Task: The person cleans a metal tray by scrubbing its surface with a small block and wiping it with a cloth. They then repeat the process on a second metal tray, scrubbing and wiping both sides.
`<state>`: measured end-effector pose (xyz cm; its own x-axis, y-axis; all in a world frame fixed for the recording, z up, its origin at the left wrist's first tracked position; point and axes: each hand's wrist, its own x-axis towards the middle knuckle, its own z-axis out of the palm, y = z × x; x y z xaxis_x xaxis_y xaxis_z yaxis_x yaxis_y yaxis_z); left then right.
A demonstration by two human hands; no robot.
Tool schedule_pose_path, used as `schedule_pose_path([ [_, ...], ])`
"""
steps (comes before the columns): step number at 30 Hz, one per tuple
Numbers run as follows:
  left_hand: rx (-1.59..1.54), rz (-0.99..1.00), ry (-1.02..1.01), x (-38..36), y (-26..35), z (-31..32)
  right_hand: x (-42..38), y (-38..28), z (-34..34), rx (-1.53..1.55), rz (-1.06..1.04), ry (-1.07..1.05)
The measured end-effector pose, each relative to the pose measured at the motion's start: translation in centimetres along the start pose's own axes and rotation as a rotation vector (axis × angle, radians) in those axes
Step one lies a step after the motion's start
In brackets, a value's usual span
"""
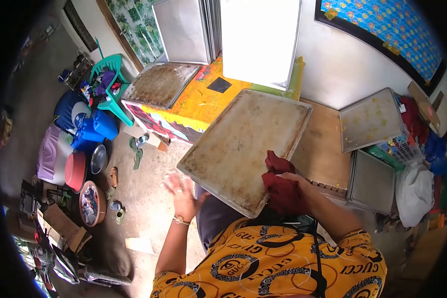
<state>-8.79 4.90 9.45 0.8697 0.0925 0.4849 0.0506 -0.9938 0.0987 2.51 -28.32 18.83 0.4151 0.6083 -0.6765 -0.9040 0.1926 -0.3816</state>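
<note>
A large stained baking tray (246, 146) lies tilted in front of me, its near corner over my lap and its far end by the table. My right hand (295, 185) is wrapped in a dark red cloth (282, 191), closed on it at the tray's right edge. Whether those fingers also grip the rim is hidden by the cloth. Off the tray's left corner, my left hand (183, 196) has its fingers spread, slightly blurred, and holds nothing.
Another browned tray (161, 83) lies on the yellow-covered table (203, 102), with upright trays (181, 32) behind. To the right are a wooden board (323, 141), a spotted tray (372, 119) and stacked trays (371, 175). A green chair (109, 64), tubs and slippers stand at left.
</note>
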Motion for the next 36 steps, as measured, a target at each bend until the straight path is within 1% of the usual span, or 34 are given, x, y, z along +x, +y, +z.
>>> schedule_pose_path([
  [1,0.083,0.205,-0.110,1.8,1.8,-2.7,-0.2,-0.1,0.2,-0.033,0.004,0.011],
  [2,0.167,0.405,-0.221,3.0,3.0,-4.0,-0.5,-0.2,0.6,-0.070,0.012,0.019],
  [5,-0.102,0.525,-0.414,5.4,4.2,-3.4,-1.8,-1.1,3.0,-0.130,-0.147,-0.055],
  [6,-0.057,0.602,-0.220,6.2,4.8,-3.8,-1.7,-1.9,2.6,-0.124,-0.213,-0.115],
  [8,-0.160,0.547,-0.181,7.9,5.7,-6.7,-1.5,-4.0,1.5,-0.101,-0.370,-0.236],
  [9,-0.216,0.521,-0.168,8.6,6.2,-7.7,-2.5,-4.6,2.7,-0.052,-0.460,-0.182],
  [10,-0.291,0.461,-0.110,9.1,6.1,-8.3,-4.0,-5.0,3.9,0.000,-0.546,-0.126],
  [12,-0.474,0.323,0.026,10.5,6.6,-10.5,-2.9,-6.3,3.6,0.069,-0.667,-0.154],
  [13,-0.574,0.238,0.105,11.1,6.9,-11.4,0.7,-7.3,1.4,0.083,-0.708,-0.245],
  [14,-0.710,0.209,0.174,11.3,6.3,-11.0,2.7,-7.9,0.4,0.094,-0.747,-0.341],
  [15,-0.870,0.003,0.112,11.0,6.9,-11.7,0.5,-6.9,3.6,-0.090,-0.808,-0.309],
  [16,-0.963,-0.017,0.137,11.0,7.1,-11.6,-1.6,-5.2,7.7,-0.273,-0.864,-0.275],
  [17,-1.055,-0.036,0.160,11.1,7.4,-11.3,0.0,-3.5,9.1,-0.392,-1.034,-0.345],
  [18,-1.046,-0.032,0.212,11.1,8.0,-10.8,1.6,-1.7,10.6,-0.489,-1.212,-0.410],
  [19,-1.036,-0.025,0.261,10.9,8.2,-10.2,2.4,-0.7,12.5,-0.732,-1.544,-0.382],
  [20,-0.992,-0.040,0.284,10.2,7.4,-9.2,3.2,0.4,14.4,-0.907,-1.903,-0.285],
  [21,-0.948,-0.056,0.306,9.9,7.4,-9.1,4.2,0.3,15.1,-0.896,-2.028,-0.361],
  [22,-0.675,0.016,0.297,9.3,6.8,-9.9,5.1,-0.7,15.5,-0.904,-2.058,-0.414],
  [23,-0.907,-0.070,0.366,8.7,7.3,-10.6,5.6,-2.6,16.2,-0.913,-2.095,-0.471],
  [24,-1.142,-0.143,0.463,8.1,7.9,-11.3,5.4,-4.4,16.9,-0.895,-2.151,-0.424],
  [25,-1.253,-0.215,0.423,7.3,8.1,-13.8,5.3,-6.1,17.5,-0.875,-2.206,-0.374],
  [26,-1.284,-0.193,0.482,6.6,7.8,-14.6,5.9,-8.1,17.8,-0.867,-2.249,-0.269],
  [27,-1.314,-0.172,0.540,6.0,7.5,-15.4,5.1,-9.6,18.7,-0.726,-2.128,-0.254],
  [28,-1.364,-0.171,0.597,5.3,7.2,-16.2,4.4,-10.4,19.6,-0.299,-1.756,-0.525],
  [29,-1.416,-0.168,0.654,4.7,7.1,-17.1,6.7,-13.8,18.9,-0.247,-1.754,-0.469],
  [30,-1.419,-0.168,0.665,4.3,6.9,-18.1,7.6,-17.0,17.8,-0.258,-1.626,-0.307],
  [31,-1.451,-0.165,0.681,3.3,6.2,-18.5,6.4,-18.9,17.4,-0.229,-1.606,-0.252],
  [32,-1.465,-0.151,0.733,3.6,6.9,-19.2,7.5,-21.7,16.2,-0.248,-1.598,-0.159],
  [33,-1.482,-0.137,0.785,4.0,7.7,-19.9,8.9,-23.9,15.1,-0.153,-1.560,-0.188],
  [34,-1.463,-0.114,0.878,4.2,7.5,-19.5,8.6,-24.1,14.2,-0.067,-1.337,-0.227],
  [35,-1.470,-0.078,0.799,4.3,7.0,-19.3,8.2,-24.5,13.7,0.014,-1.114,-0.262],
  [36,-1.474,-0.043,0.719,4.1,5.8,-19.3,8.1,-24.8,13.7,0.019,-1.062,-0.304],
])
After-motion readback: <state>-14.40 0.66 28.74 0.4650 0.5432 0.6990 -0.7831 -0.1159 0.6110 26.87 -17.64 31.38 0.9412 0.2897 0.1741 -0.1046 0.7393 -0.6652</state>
